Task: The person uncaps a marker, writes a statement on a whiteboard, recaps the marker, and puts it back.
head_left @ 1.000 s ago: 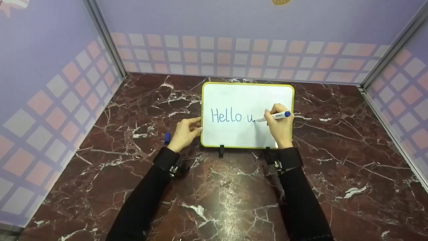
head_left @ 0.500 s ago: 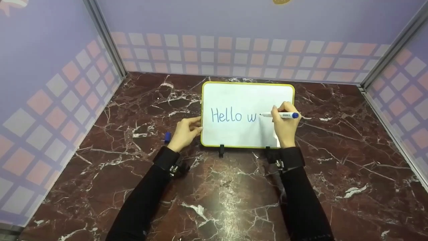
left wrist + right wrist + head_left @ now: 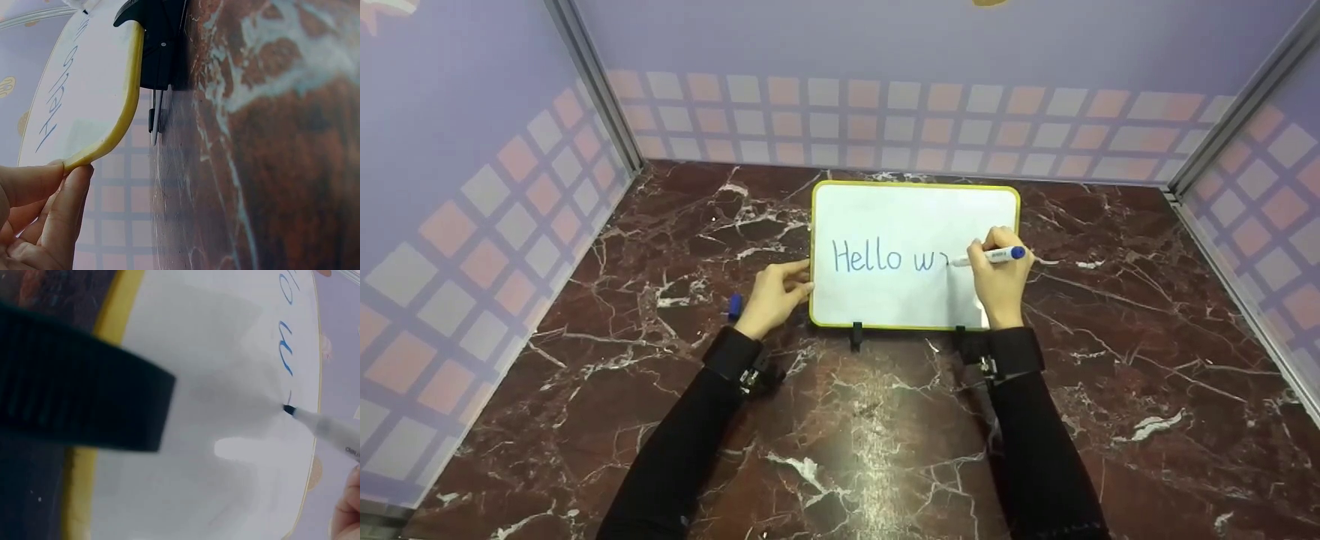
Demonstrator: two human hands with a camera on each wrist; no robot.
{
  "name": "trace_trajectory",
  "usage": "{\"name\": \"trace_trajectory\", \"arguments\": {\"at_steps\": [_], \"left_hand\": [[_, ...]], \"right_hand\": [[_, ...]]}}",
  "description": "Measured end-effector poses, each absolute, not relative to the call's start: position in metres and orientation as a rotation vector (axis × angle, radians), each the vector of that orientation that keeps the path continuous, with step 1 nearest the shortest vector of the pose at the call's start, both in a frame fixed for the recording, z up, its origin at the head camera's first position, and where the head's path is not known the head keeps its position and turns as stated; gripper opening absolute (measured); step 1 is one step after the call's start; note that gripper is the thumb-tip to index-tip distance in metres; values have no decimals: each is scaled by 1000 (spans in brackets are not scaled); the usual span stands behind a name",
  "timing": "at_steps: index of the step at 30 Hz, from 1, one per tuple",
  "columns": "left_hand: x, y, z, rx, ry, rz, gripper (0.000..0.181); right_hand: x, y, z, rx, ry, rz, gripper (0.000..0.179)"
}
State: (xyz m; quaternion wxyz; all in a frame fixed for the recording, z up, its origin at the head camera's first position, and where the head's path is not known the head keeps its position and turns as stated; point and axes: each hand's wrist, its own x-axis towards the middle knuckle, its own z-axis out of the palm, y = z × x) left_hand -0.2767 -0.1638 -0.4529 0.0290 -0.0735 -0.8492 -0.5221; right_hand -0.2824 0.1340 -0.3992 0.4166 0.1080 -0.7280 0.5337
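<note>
A yellow-framed whiteboard [image 3: 900, 217] leans on a stand with black clips, bearing blue "Hello w" and the start of another stroke. My right hand [image 3: 1001, 277] pinches a white marker [image 3: 994, 256] with a blue end. In the right wrist view the dark tip of the marker [image 3: 332, 430] meets the board beside that short stroke. At the board's left edge, my left hand [image 3: 772, 296] pinches the frame between thumb and fingers; the left wrist view shows this hand [image 3: 45, 208] at the yellow corner. A blue marker cap [image 3: 735, 305] lies left of it.
The board rests on a dark red marbled table [image 3: 870, 450]. A black clip [image 3: 856, 336] grips its lower edge. Purple panels with a checkered band [image 3: 885, 127] enclose the back and sides.
The "w" has been finished and a new stroke begun to its right. My right hand has shifted right with the marker. The left hand stays on the frame.
</note>
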Motion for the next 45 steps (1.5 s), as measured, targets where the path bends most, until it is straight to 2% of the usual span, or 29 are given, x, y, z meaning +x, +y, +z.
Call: {"name": "trace_trajectory", "arguments": {"at_steps": [13,45], "left_hand": [[-277,-162,-452,-247,-2610,-1604,45],[-277,-164,-452,-228,-2602,-1616,45]], "right_hand": [[-284,134,-400,255,-1772,1540,28],[-283,154,-398,164,-1882,1486,25]]}}
